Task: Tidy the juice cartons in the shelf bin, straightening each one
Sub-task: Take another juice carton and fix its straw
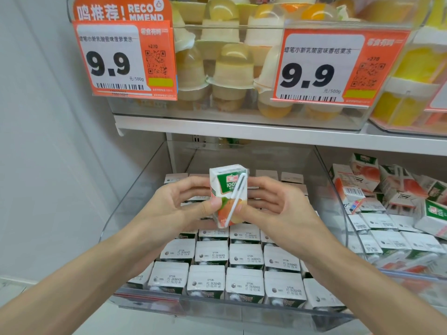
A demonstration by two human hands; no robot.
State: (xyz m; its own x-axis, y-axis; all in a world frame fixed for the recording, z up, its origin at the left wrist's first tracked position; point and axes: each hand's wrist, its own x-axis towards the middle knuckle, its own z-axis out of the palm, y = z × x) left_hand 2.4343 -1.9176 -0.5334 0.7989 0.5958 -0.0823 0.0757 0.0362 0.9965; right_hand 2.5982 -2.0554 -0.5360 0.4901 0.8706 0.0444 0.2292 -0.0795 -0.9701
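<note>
A small white and green juice carton (226,187) with a white straw on its front is lifted above the clear shelf bin (135,201). My left hand (179,204) grips its left side, thumb on the lower front. My right hand (271,204) grips its right side, fingers behind it. The carton leans slightly. Below, several cartons (244,284) stand upright in tidy rows in the bin, their white tops with printed dates facing up.
A second clear bin (338,189) to the right holds several cartons lying jumbled at odd angles. Above, a white shelf (242,131) carries clear bins of jelly cups with orange 9.9 price tags (125,61). A grey wall (48,141) stands to the left.
</note>
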